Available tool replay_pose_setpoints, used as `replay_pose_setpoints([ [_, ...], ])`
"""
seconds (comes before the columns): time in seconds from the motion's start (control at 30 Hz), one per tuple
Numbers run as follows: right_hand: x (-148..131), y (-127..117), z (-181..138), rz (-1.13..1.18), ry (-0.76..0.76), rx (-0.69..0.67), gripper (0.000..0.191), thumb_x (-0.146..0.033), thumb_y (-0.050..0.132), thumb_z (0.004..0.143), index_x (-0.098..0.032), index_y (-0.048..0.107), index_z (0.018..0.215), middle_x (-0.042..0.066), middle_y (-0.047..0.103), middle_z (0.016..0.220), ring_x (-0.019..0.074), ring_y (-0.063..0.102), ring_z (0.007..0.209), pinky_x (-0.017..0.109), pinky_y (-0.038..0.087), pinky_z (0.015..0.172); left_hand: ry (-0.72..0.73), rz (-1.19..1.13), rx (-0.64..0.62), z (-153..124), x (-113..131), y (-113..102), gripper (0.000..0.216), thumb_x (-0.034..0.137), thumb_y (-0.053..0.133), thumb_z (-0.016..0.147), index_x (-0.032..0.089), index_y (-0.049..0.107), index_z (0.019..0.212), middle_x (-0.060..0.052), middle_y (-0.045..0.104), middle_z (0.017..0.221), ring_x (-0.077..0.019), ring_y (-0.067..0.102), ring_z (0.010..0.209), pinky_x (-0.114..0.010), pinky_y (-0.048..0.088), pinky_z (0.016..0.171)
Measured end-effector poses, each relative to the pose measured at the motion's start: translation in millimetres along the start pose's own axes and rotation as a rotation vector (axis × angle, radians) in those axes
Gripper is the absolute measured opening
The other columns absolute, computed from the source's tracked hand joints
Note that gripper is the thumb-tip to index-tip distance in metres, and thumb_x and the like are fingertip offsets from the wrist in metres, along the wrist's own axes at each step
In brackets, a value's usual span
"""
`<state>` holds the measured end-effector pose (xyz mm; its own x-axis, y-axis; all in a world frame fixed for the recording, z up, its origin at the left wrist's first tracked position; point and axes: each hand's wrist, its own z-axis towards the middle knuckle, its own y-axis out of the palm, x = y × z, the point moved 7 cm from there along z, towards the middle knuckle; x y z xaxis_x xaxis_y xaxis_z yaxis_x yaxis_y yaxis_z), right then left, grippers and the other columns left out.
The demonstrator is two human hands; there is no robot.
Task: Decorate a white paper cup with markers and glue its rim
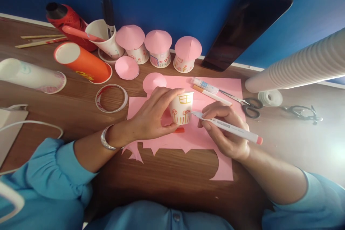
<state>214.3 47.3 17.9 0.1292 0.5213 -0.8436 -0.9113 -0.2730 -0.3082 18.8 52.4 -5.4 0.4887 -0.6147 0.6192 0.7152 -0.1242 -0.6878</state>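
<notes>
A small white paper cup [182,107] bears a yellow window, red flowers and upright strokes. My left hand [155,111] is closed around it, thumb at its base and fingers along its top. In my right hand [228,127] is a white marker [234,129] with a red end, its tip at the cup's right side near a flower. Under both hands lies cut pink paper [161,143] with ragged edges. An orange-red marker cap [179,130] rests on it just below the cup. Behind my left hand sits a pink paper cone [154,82].
Decorated cups with pink cone roofs [158,42] line the blue wall. Scissors [252,107], a glue stick [205,85] and another marker [211,95] lie right. A tall cup stack [302,59] and a phone [245,25] stand behind. Tape [111,98] and an orange tube [83,63] are left.
</notes>
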Motion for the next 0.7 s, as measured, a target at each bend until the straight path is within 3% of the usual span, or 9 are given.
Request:
replay_pose_setpoints([
  [0.7, -4.4, 3.9, 3.3, -0.013, 0.022, -0.06, 0.017, -0.011, 0.068, 0.098, -0.026, 0.066, 0.107, 0.002, 0.073, 0.085, 0.0198, 0.072, 0.083, 0.037, 0.062, 0.074, -0.005, -0.001, -0.004, 1.0, 2.3, -0.4, 0.09, 0.034, 0.082, 0.088, 0.027, 0.037, 0.165, -0.014, 0.062, 0.142, -0.0324, 0.059, 0.125, -0.051, 0.054, 0.109],
])
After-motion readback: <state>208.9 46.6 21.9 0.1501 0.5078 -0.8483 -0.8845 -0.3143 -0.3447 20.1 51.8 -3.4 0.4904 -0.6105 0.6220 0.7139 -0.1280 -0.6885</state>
